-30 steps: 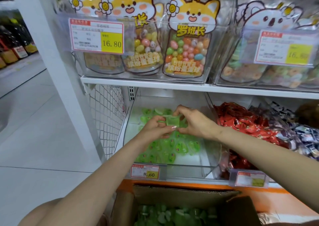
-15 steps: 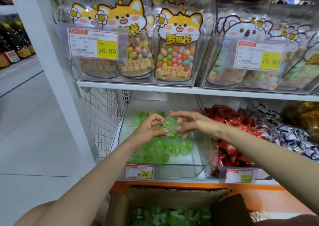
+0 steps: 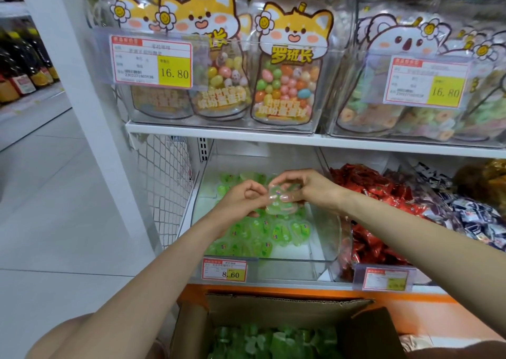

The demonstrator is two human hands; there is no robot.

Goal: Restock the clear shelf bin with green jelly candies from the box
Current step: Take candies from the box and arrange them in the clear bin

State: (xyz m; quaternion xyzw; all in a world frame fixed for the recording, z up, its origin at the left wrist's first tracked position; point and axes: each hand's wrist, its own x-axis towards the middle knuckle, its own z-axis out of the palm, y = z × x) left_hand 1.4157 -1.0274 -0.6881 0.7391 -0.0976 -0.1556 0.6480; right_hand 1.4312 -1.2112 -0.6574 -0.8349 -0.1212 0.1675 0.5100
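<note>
- Green jelly stays pinched in right hand above the middle of the bin, now tipped toward camera.
- Left hand curls at its edge; grip unclear.
- Release pending; box remains full.

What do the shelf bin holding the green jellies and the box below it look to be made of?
The clear shelf bin looks like rigid glossy plastic: its see-through walls catch reflections. The brown box below looks like matte corrugated cardboard, judging by its fluted flap edge.
</note>
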